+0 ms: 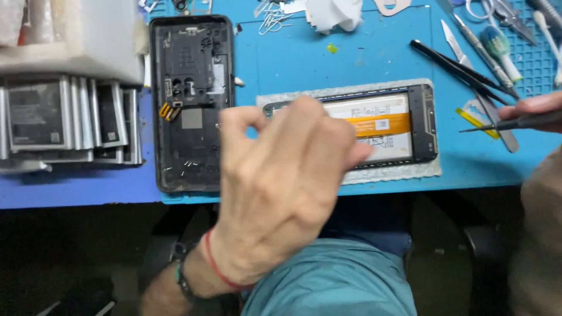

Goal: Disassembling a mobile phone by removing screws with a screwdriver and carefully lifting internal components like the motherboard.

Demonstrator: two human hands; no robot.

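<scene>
Head view, looking down on a blue rubbery mat. Left hand raised over an opened phone, fingers loosely curled, thumb and forefinger pinched near together; hard to tell whether anything tiny sits between them. Phone lying flat on a pale, rough-edged cloth pad, likely as cushioning against slip, with white battery and an orange ribbon strip across it showing. Right hand at the frame's edge, gripping slim dark tweezers, tip aimed toward the phone. Left of the phone, a black plastic back cover lying inside-up. Further left, a row of grey batteries standing on edge. Upper right, metal hand tools laid within reach.
</scene>
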